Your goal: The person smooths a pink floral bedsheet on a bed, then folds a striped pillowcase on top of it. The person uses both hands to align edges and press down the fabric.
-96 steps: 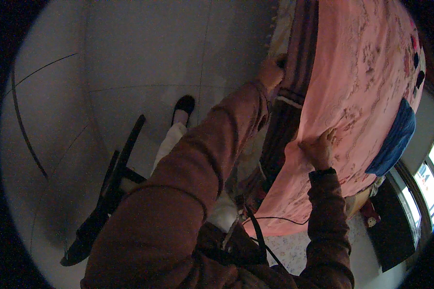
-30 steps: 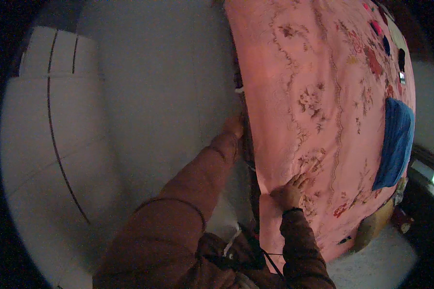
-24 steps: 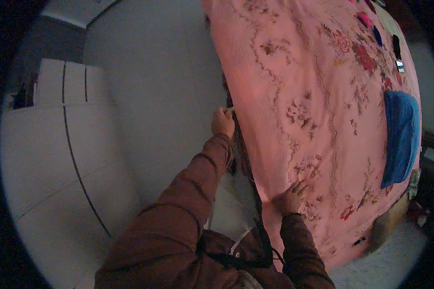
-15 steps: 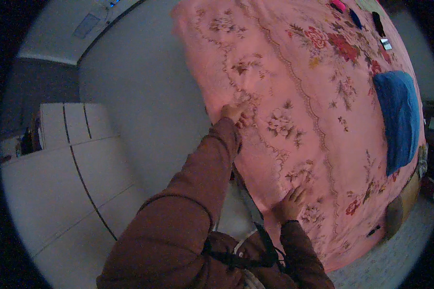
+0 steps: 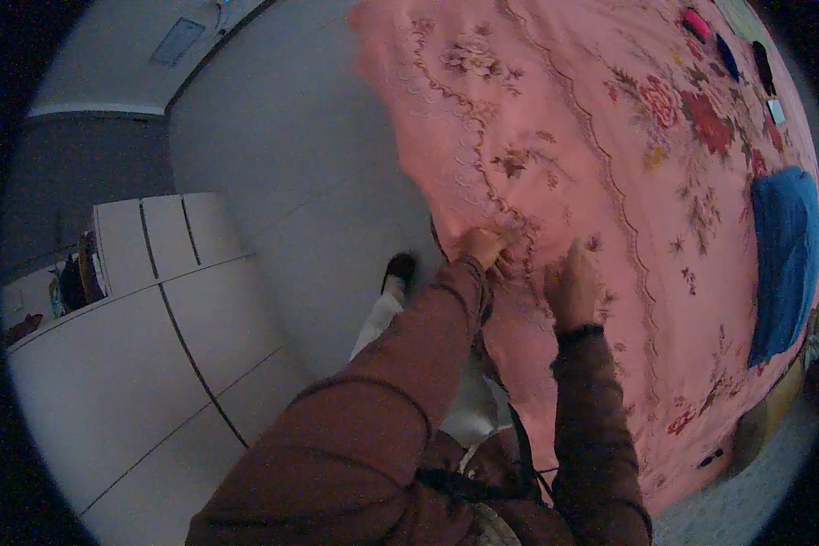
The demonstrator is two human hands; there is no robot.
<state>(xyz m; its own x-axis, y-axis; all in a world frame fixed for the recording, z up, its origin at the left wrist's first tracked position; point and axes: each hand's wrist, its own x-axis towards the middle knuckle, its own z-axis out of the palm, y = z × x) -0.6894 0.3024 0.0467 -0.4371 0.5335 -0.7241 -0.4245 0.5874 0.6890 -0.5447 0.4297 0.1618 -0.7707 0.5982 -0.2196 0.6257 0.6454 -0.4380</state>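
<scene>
L hand (image 5: 485, 246) is resting curled on pink floral sheet (image 5: 601, 209) nr its edge, R hand (image 5: 575, 293) is lying half-curled just beside, both prob steadying it vs slipping; can't tell if either's gripping

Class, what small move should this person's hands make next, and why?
Probably the left hand should draw the pink floral sheet gently toward its left edge: that hand is on the cloth near the edge, which looks uneven ahead of it, while the right hand, farther in on the cloth, could steady it.
</scene>
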